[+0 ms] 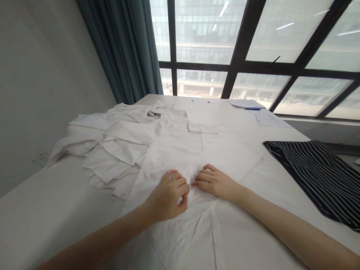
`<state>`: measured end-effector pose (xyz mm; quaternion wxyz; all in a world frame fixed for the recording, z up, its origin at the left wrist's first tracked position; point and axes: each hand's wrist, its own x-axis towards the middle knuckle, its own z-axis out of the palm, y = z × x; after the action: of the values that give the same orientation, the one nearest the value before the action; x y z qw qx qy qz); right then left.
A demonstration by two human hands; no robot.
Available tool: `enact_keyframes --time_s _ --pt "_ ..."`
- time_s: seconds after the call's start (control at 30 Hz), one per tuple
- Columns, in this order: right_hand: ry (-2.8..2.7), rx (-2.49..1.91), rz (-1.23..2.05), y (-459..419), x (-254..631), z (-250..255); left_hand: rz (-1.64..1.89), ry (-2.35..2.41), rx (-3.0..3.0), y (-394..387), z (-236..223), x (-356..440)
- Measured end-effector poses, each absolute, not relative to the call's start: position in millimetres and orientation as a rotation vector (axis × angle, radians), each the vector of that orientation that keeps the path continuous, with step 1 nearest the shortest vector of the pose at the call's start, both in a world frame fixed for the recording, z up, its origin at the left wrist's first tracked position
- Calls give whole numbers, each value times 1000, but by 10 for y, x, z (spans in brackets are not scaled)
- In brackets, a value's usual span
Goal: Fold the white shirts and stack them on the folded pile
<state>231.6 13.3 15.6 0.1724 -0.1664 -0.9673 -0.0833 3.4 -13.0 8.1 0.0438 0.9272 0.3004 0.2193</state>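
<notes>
A large white collared shirt (168,157) lies spread over the white table (56,195), its cloth layered in flat folds. My left hand (168,195) is curled around a raised fold of the shirt's front, with the thumb hidden. My right hand (215,183) lies just to the right, its fingertips pressed into the same fold, and its thumb is out of sight. The shirt's collar (154,112) lies bunched at the far end, beyond both hands.
A dark cloth with white stripes (317,176) lies at the table's right edge. Loose papers (271,120) and a blue pen (252,108) sit at the far side. A wall runs along the left, and a large window (253,48) stands beyond the table.
</notes>
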Motion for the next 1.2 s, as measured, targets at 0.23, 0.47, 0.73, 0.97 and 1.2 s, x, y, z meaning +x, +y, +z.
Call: enact_keyframes --time_s 0.23,0.47,0.73,0.97,1.2 --pt "-2728 -468 -250 127 2303 129 582 879 2840 -124 115 18" --pt "-2756 -470 -61 144 2357 158 528 800 2824 -134 161 -4" --pt "-2487 -685 658 228 2535 216 535 831 2751 -117 105 -15" --pt "-2123 -1117 743 346 2640 82 348 774 2924 -124 89 -58" --pt "-2615 -1204 331 317 2573 61 263 672 2957 -127 105 -70"
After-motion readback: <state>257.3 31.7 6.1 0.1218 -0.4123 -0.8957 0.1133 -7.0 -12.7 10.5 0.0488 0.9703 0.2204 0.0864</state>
